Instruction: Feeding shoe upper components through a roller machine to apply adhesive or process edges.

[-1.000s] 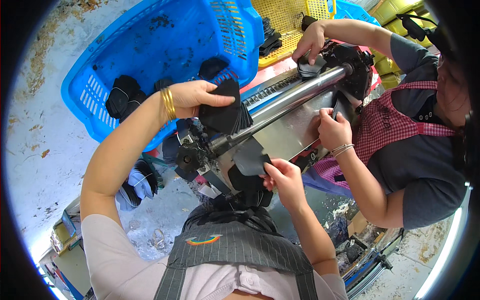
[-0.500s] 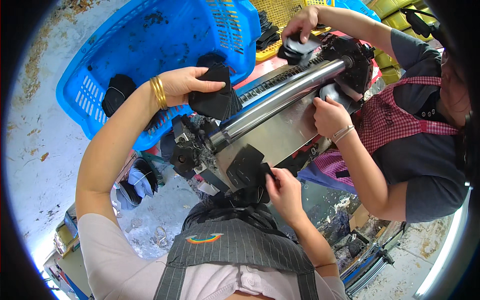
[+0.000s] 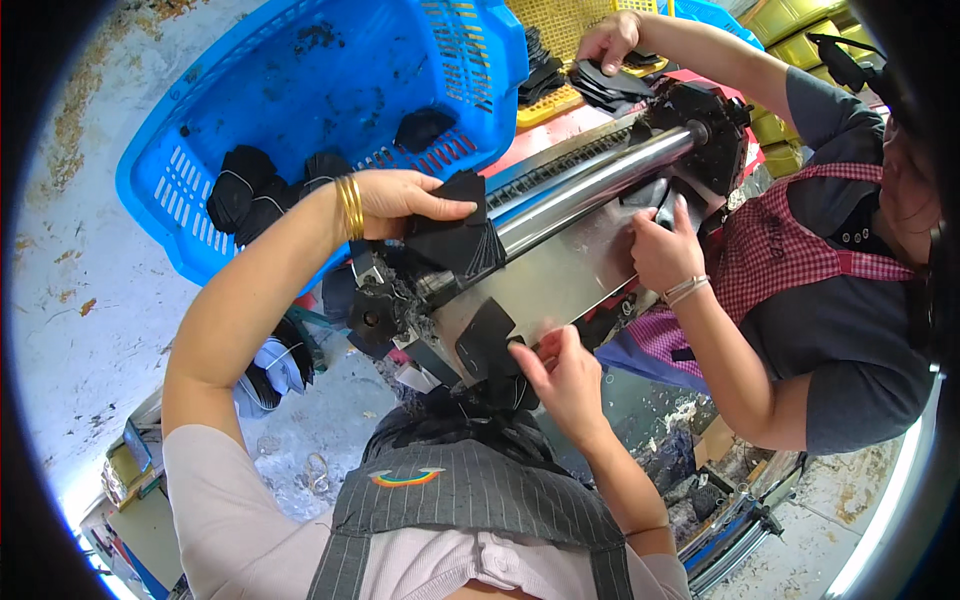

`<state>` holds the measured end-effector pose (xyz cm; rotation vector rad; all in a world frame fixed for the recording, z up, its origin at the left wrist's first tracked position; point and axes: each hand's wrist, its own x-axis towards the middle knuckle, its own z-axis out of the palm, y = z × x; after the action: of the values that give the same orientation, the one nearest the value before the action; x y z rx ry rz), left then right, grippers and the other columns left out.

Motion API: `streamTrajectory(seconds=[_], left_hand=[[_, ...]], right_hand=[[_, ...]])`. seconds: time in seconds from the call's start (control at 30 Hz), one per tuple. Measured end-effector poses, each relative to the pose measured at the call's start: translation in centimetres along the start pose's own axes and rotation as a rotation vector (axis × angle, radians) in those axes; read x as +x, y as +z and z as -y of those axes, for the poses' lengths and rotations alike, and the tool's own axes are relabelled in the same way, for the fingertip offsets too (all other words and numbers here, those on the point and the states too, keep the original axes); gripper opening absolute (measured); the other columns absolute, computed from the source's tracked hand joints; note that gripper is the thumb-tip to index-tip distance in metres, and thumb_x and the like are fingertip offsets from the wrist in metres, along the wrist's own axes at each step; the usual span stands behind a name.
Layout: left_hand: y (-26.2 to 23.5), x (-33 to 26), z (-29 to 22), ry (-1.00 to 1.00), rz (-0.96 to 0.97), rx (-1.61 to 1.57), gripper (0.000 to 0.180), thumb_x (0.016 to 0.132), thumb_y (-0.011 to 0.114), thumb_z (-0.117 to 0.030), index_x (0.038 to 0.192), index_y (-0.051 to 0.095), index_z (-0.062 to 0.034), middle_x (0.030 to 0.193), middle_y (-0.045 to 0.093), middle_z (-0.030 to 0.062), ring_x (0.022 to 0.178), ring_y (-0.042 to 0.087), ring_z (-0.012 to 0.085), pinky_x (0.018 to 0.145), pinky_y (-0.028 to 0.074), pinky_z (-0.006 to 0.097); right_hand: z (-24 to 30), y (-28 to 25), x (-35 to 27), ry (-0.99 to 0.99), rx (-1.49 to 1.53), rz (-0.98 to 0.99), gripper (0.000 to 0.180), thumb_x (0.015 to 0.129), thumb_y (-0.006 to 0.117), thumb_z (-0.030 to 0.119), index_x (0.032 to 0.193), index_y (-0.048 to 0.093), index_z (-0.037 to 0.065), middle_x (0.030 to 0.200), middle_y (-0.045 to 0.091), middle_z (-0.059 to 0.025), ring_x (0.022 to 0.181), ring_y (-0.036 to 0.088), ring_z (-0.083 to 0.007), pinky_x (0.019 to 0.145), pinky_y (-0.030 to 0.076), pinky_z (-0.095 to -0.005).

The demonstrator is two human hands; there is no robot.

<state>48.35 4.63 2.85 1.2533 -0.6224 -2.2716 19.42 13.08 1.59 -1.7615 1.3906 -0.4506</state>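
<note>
My left hand is closed on a fanned stack of thin black pieces, thumb on top, over the near left end of the machine's steel roller. My right hand is just off the plate's front edge, thumb and fingers apart, with some fingertips blurred; I see nothing in it. Next to its thumb, a few black pieces lie on the flat metal plate. Across the machine, a co-worker's hand holds another stack of dark pieces; their other hand touches dark pieces on the plate.
A big blue basket with tied black bundles stands behind my left arm. A yellow basket of dark stacks sits beyond the machine. More bundles rest on the floor at left. Metal rods lie at lower right.
My left hand has moved right and slightly down with its stack. My right hand no longer holds the black piece, and its fingers have spread. The co-worker's far stack has turned flatter.
</note>
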Motion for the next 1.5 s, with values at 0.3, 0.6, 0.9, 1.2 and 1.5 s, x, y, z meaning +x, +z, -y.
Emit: streamTrajectory(seconds=[0.3,0.6,0.9,1.2,1.5], left_hand=[[0.4,-3.1,-2.4,0.28,-0.098,0.064,0.032,0.086,0.06,-0.018,0.112,0.05,-0.001,0.101,0.059,0.0049,0.09,0.06,0.0126,0.079,0.052,0.029],[0.2,0.8,0.1,0.042,0.023,-0.001,0.027,0.087,0.059,-0.021,0.106,0.055,-0.0026,0.101,0.061,0.0046,0.092,0.06,0.0131,0.082,0.049,0.029],[-4.3,-1.9,-3.9,0.331,-0.255,0.02,0.031,0.086,0.06,-0.022,0.109,0.052,-0.0028,0.102,0.06,0.0071,0.092,0.061,0.0148,0.079,0.051,0.029],[-14.5,3.5,-5.9,0.624,-1.143,0.894,0.061,0.072,0.067,-0.025,0.118,0.042,0.0049,0.114,0.053,0.0239,0.102,0.055,0.0359,0.087,0.045,0.038],[-19.0,14.1,-1.6,1.104,-0.884,2.128,0.042,0.066,0.062,-0.009,0.107,0.052,-0.0144,0.119,0.047,0.0074,0.116,0.041,0.0267,0.095,0.035,0.042]], right_hand=[[-1.3,-2.8,-0.1,0.408,0.753,0.216,0.019,0.085,0.056,0.004,0.102,0.057,-0.006,0.082,0.064,-0.0089,0.068,0.062,-0.0128,0.061,0.05,-0.0233],[0.2,-1.7,2.6,0.232,0.622,0.002,0.019,0.086,0.058,0.01,0.1,0.058,-0.004,0.076,0.063,-0.0075,0.061,0.057,-0.0095,0.053,0.047,-0.0207],[-19.3,-2.1,0.3,0.066,-0.413,-0.258,0.047,0.077,0.069,0.03,0.108,0.05,0.001,0.096,0.057,-0.0154,0.083,0.057,-0.0249,0.07,0.047,-0.033],[-21.4,0.6,1.5,0.427,-0.274,-0.073,0.066,0.056,0.081,0.03,0.101,0.047,-0.005,0.09,0.06,-0.021,0.084,0.06,-0.0345,0.076,0.048,-0.0385],[-22.6,1.5,-0.2,0.341,-0.235,-0.09,0.04,0.072,0.069,0.019,0.1,0.048,-0.001,0.09,0.06,-0.0211,0.084,0.059,-0.0357,0.076,0.046,-0.04]])
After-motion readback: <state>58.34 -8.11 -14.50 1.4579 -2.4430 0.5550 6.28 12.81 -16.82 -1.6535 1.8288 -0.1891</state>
